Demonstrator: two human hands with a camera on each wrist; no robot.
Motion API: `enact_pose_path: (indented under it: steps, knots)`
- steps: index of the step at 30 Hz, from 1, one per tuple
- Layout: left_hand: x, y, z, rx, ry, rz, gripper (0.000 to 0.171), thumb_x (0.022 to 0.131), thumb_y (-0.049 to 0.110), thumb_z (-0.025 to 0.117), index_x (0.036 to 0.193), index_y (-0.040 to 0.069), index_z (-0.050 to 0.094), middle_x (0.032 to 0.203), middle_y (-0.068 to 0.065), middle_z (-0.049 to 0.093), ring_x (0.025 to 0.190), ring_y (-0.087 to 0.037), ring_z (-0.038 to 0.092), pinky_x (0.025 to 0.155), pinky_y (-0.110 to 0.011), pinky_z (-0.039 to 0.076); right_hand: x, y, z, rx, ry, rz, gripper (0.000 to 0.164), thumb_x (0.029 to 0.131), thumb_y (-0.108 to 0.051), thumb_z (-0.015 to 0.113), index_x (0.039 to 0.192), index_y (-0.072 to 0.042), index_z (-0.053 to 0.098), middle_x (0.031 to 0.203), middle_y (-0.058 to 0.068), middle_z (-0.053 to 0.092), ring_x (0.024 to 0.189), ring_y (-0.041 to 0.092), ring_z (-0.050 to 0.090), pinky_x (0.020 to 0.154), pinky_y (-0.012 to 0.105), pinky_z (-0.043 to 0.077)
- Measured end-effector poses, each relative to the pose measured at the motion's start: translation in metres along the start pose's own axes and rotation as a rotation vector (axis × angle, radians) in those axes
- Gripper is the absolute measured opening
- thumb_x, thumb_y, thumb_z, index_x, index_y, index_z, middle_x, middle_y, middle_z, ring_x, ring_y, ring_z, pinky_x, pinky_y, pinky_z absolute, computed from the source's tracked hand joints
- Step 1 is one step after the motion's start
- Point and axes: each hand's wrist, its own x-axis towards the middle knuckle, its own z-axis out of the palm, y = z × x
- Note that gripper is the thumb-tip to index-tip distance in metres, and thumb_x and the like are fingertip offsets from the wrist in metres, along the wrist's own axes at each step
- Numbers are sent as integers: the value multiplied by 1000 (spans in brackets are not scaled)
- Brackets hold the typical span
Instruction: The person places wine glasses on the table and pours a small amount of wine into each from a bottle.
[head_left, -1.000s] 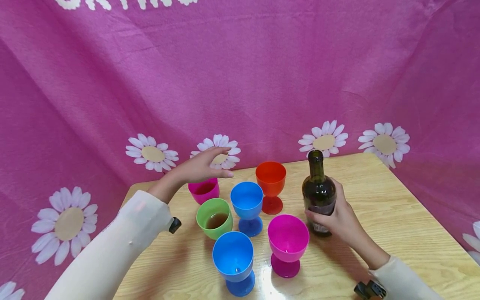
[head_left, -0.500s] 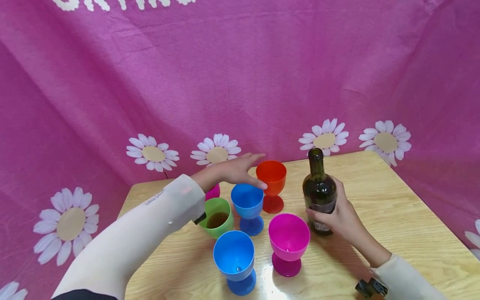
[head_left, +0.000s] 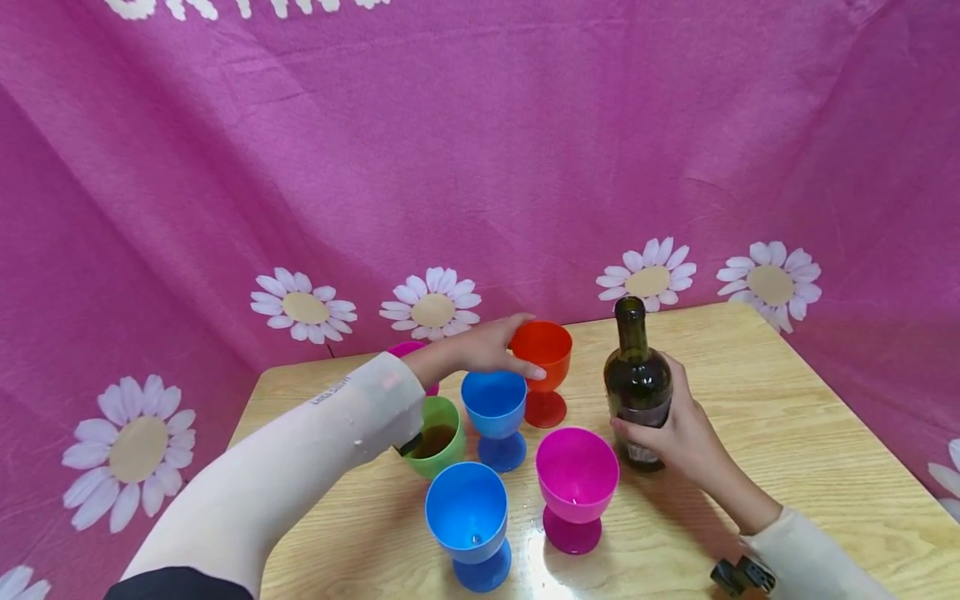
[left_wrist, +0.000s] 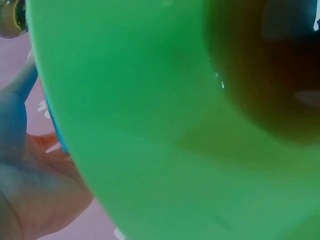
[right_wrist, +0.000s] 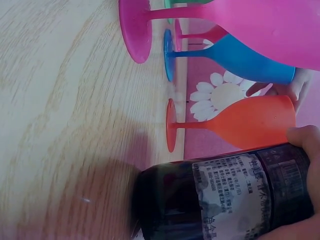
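My left hand (head_left: 491,346) reaches across to the orange goblet (head_left: 546,354) at the back, thumb along the near side of the bowl and fingers behind it. That goblet stands upright. My right hand (head_left: 690,425) grips a dark glass wine bottle (head_left: 636,383) around its body; it is upright, its pale label (right_wrist: 232,200) showing in the right wrist view. Under my left forearm, the green goblet (head_left: 447,458) holds brown liquid and fills most of the left wrist view. A blue goblet (head_left: 495,408) stands just below my left hand.
In front stand another blue goblet (head_left: 467,508) and a pink goblet (head_left: 577,475), left of the bottle. A magenta goblet (head_left: 408,347) sits behind my left forearm, partly hidden. The wooden table (head_left: 810,450) meets a purple cloth (head_left: 525,167) with daisies at the back.
My left hand has moved right, from above the magenta goblet to the orange one, its thumb now at the bowl. My right hand and the bottle have stayed in place.
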Motion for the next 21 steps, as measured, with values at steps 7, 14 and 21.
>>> enact_pose_path:
  steps: [7, 14, 21]
  knots:
    - [-1, -1, 4, -71, 22, 13, 90, 90, 30, 80, 160, 10, 27, 143, -9, 55, 130, -27, 54, 95, -37, 57, 0, -1, 0, -5, 0, -3, 108, 80, -14, 90, 159, -15, 17, 141, 26, 55, 124, 46, 56, 103, 70, 41]
    - [1, -3, 5, -119, -8, 7, 87, 92, 28, 78, 159, 11, 25, 144, -10, 54, 132, -28, 51, 99, -40, 55, 2, 2, 2, -7, 2, -4, 107, 80, -14, 89, 158, -14, 16, 139, 27, 55, 124, 46, 56, 102, 71, 41]
    - [2, -1, 5, -173, -35, -12, 86, 92, 25, 78, 158, 12, 23, 145, -11, 51, 133, -28, 49, 100, -40, 55, 3, -1, 1, -3, -12, 4, 107, 81, -13, 89, 159, -15, 16, 141, 26, 54, 124, 46, 55, 103, 71, 41]
